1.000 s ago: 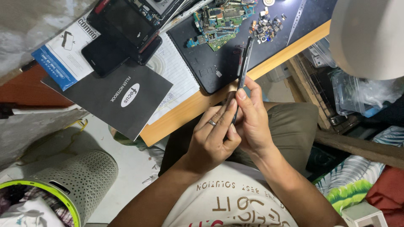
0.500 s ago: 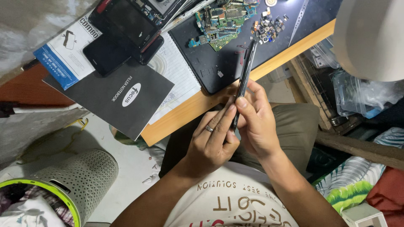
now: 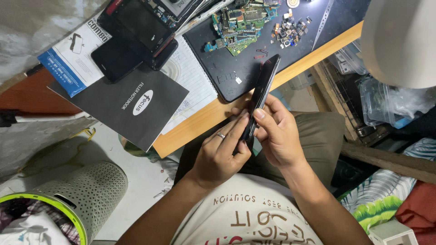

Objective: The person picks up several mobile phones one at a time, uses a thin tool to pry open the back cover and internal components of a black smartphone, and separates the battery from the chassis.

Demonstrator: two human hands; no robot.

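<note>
I hold a thin black phone (image 3: 262, 90) edge-on above my lap, its top end reaching over the wooden desk's edge (image 3: 200, 124). My left hand (image 3: 221, 154), with a ring on one finger, grips the phone's lower end from the left, fingers laid along its side. My right hand (image 3: 278, 132) grips the same lower end from the right, thumb pressed on the edge. On the black work mat (image 3: 236, 77) just beyond lie green circuit boards (image 3: 238, 22) and a pile of several small parts (image 3: 288, 29).
A black notebook (image 3: 129, 106) hangs over the desk's near edge, beside a lined pad (image 3: 190, 72), a blue and white booklet (image 3: 68, 59) and two dark phones (image 3: 129, 38). A perforated grey bin with a green rim (image 3: 86, 190) stands lower left. A white lamp shade (image 3: 399, 41) hangs upper right.
The phone has tilted and slid a little upward in my hands. My left fingers have stretched out along its lower side, and my right thumb has shifted onto its edge.
</note>
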